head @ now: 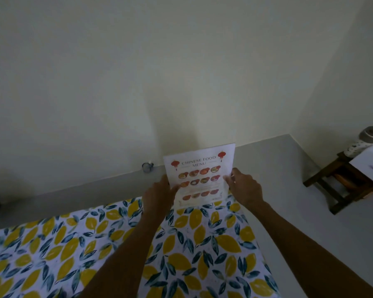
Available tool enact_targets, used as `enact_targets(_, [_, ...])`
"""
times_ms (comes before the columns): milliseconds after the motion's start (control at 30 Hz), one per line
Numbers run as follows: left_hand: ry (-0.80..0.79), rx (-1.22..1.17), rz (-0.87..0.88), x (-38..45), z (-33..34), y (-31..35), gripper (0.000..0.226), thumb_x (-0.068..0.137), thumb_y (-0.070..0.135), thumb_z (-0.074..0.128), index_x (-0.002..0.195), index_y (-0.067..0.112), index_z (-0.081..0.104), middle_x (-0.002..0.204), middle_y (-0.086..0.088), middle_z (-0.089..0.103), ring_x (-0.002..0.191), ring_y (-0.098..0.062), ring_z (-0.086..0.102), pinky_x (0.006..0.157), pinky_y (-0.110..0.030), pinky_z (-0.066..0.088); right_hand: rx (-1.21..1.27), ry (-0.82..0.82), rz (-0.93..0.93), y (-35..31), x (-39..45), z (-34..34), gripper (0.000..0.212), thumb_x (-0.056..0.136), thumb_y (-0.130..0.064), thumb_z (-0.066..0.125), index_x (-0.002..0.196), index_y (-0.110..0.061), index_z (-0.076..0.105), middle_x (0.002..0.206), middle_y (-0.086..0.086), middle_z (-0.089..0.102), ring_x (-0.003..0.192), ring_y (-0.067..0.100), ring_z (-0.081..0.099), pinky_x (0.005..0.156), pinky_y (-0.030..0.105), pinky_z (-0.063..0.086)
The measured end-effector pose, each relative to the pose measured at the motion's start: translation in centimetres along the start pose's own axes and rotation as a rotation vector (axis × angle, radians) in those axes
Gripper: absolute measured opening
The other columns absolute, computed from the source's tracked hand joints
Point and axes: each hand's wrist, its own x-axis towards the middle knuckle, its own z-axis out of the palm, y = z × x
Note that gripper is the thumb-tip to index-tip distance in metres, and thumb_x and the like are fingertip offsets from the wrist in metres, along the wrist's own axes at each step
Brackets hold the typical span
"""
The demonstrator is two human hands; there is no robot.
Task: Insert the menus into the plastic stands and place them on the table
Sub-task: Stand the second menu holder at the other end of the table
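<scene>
Menu (199, 176) upright at bench (224, 239) far edge, pinched both sides: left hand (157, 195), right hand (244, 186) fingers closed on edges. Likely light, thin; grip side edges.

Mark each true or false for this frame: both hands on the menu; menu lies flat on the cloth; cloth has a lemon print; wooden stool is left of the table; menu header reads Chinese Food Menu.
1. Both hands are on the menu. True: the left hand and right hand grip the menu by its side edges.
2. The menu lies flat on the cloth. False: it is held upright at the table's far edge.
3. The tablecloth has a lemon print. True.
4. The wooden stool is left of the table. False: it stands to the right.
5. The header reads Chinese Food Menu. True.
</scene>
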Motion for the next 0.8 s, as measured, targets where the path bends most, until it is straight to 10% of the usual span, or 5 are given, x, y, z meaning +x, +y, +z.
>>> enact_targets(567, [-0.026, -0.025, -0.022, 1.5, 1.9, -0.2, 0.052, 0.096, 0.06, 0.041, 0.114, 0.014, 0.055, 0.099, -0.005, 0.073, 0.078, -0.024, 0.071, 0.063, -0.035, 0.056, 0.191, 0.094, -0.036, -0.1, 0.9, 3.3, 0.036, 0.1, -0.053, 0.03, 0.096, -0.019, 0.042, 0.089, 0.005, 0.06, 0.073, 0.023, 0.061, 0.064, 0.043, 0.056])
enact_targets(800, [-0.119, -0.046, 0.012, 1.1, -0.2, 0.1, 0.062, 0.092, 0.069, 0.038, 0.115, 0.013, 0.052, 0.104, -0.003, 0.072, 0.085, -0.023, 0.07, 0.065, -0.034, 0.054, 0.155, -0.008, -0.027, 0.5, 0.8, 1.1, 0.033, 0.101, -0.04, 0.04, 0.121, -0.017, 0.053, 0.106, 0.008, 0.071, 0.087, 0.028, 0.067, 0.072, 0.036, 0.053])
